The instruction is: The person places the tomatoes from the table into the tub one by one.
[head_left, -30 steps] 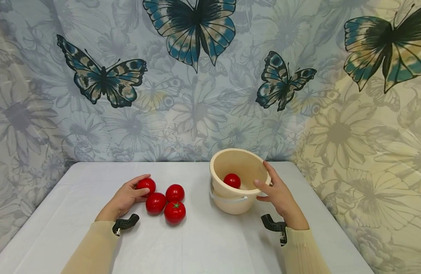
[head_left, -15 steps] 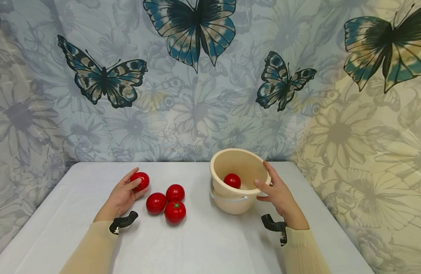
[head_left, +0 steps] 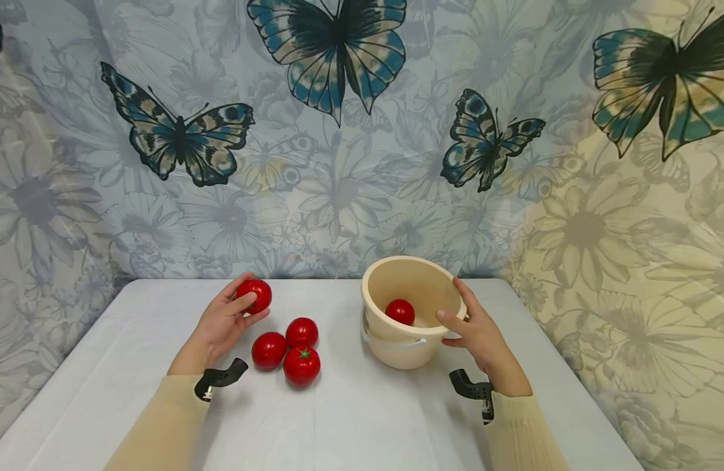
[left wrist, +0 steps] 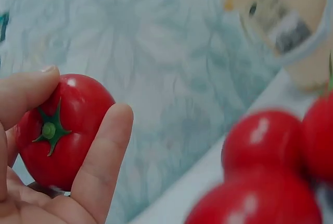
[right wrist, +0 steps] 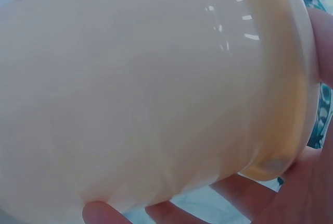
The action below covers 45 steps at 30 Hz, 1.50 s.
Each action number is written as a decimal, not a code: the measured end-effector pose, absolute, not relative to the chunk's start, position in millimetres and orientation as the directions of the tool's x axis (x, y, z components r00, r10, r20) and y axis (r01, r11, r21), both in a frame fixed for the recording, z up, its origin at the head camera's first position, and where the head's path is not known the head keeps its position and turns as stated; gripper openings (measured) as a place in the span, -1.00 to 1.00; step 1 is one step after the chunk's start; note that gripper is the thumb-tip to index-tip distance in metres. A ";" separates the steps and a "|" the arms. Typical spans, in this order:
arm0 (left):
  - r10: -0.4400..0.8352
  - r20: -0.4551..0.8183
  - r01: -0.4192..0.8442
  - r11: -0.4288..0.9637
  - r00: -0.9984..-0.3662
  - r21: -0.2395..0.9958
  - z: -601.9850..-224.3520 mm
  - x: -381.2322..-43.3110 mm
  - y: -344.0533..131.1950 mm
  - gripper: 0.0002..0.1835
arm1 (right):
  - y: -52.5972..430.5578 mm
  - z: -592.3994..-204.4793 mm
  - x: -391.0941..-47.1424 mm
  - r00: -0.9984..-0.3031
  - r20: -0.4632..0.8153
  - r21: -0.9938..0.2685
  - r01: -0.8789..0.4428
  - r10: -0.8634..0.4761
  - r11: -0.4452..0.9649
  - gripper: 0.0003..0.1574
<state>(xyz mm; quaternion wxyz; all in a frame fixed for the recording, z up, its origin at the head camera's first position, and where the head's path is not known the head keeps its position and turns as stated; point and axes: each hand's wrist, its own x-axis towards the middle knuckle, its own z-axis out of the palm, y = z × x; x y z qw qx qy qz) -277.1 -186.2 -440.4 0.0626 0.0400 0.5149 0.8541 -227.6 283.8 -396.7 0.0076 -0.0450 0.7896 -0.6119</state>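
Observation:
My left hand (head_left: 223,322) grips a red tomato (head_left: 256,296) above the table's left side; the left wrist view shows the green star-shaped stem of that tomato (left wrist: 49,130) facing the palm. Three more tomatoes (head_left: 269,350) sit bunched together on the cloth, just right of and nearer than this hand. On the right, a cream bucket (head_left: 397,353) leans slightly, with one tomato (head_left: 400,312) lying inside. My right hand (head_left: 482,337) holds the bucket by its right side, thumb over the rim and fingers against the outer wall, as the right wrist view also shows.
A white cloth covers the table (head_left: 350,418). Behind it hangs a backdrop (head_left: 338,196) printed with butterflies and flowers. The bucket's pale handle (head_left: 391,341) hangs down its front. Black camera mounts (head_left: 220,376) sit on both wrists.
The left hand has lifted its tomato off the group, first shifting left, then up and back to the right. The right hand, the bucket and the other tomatoes have stayed in place.

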 end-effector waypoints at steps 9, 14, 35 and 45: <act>0.248 0.162 0.038 -0.440 -0.955 0.897 -391.9 -262.6 -143.3 -0.36 | 281.4 -395.7 -227.6 -0.997 0.041 -0.963 -0.057 -0.063 0.265 0.15; 0.271 0.192 0.054 -0.448 -0.943 0.893 -371.5 -256.6 -122.2 -0.38 | 281.5 -396.4 -227.7 -0.997 0.042 -0.961 -0.057 -0.061 0.269 0.15; 0.357 0.233 0.091 -0.371 -0.905 0.924 -347.2 -258.0 -37.6 -0.38 | 275.4 -399.8 -226.1 -0.994 0.039 -0.970 -0.063 -0.105 0.237 0.13; 0.380 0.218 0.108 -0.290 -0.899 0.951 -346.8 -257.3 -14.5 -0.39 | 275.0 -398.7 -225.9 -0.994 0.034 -0.969 -0.058 -0.104 0.238 0.14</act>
